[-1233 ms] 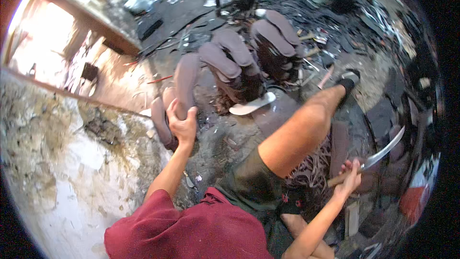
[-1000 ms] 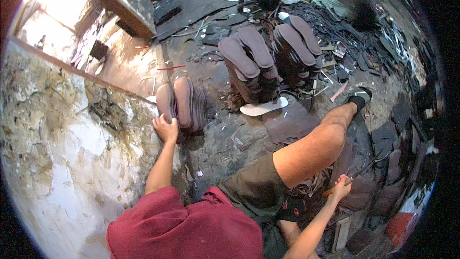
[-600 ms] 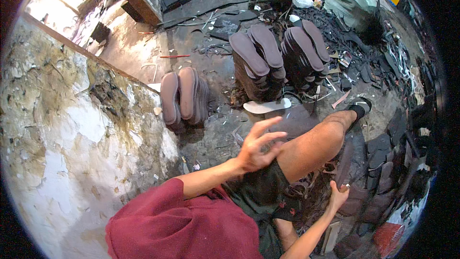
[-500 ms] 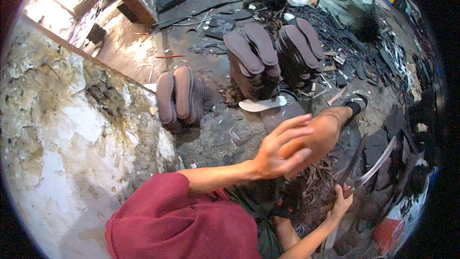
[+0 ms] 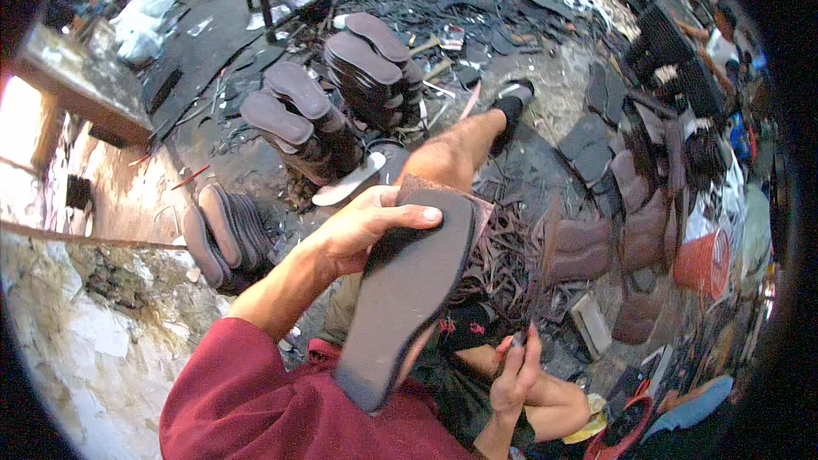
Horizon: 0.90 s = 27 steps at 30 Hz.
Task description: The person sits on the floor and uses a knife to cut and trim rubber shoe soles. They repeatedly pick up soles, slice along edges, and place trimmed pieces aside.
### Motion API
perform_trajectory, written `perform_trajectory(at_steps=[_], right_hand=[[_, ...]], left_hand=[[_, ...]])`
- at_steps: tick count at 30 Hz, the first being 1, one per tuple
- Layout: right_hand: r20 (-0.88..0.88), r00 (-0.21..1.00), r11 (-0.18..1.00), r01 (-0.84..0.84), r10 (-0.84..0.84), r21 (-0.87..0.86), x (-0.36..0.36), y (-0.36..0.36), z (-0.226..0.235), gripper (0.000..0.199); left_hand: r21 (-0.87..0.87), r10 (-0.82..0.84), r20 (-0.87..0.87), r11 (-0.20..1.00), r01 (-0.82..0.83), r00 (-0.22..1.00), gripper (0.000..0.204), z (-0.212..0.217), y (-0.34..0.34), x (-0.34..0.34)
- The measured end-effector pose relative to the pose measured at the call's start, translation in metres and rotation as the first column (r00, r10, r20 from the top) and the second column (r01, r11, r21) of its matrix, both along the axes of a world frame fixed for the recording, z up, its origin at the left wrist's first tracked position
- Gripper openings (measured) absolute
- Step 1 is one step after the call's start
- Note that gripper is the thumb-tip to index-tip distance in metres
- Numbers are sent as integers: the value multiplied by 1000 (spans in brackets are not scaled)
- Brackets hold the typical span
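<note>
Sole (image 5: 407, 290) up in front of us now, dark and flat, our left hand (image 5: 362, 230) clamped on its top edge, thumb across the face, tilted over the bent knee (image 5: 447, 153). Below the sole, our right hand (image 5: 514, 375) is closed around a thin tool handle (image 5: 509, 349); its blade we cannot make out. Looks like the inspect-and-trim step, so next we'd need tool to meet rim. Beyond the sole, stacked soles (image 5: 341, 94) crowd the floor; free room stays close to the lap.
</note>
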State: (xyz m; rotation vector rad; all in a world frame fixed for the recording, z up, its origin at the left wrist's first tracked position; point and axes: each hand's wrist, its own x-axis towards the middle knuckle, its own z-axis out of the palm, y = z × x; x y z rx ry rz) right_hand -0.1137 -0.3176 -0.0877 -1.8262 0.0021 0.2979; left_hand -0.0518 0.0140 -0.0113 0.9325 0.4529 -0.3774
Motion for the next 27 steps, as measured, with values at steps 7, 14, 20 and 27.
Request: perform_trajectory(at_steps=[7,14,20,27], right_hand=[[171,958,951,-185,231,-248,-59,-19,-21,36],[317,931,958,-90,178,-273,-53,22,-31,44],[342,928,978,-90,151,-188,23,65,-18,45],[188,820,827,-477,541,-297,113,45,51,35]], left_hand=[[-47,7,-172,999,-15,985,41,-27,-10,-16],[-62,7,-113,998,-14,994,35,-35,-11,-12],[106,-42,-141,993,57,989,32,-32,-14,-4],[141,-237,-113,957,252,965,26,-18,-7,9]])
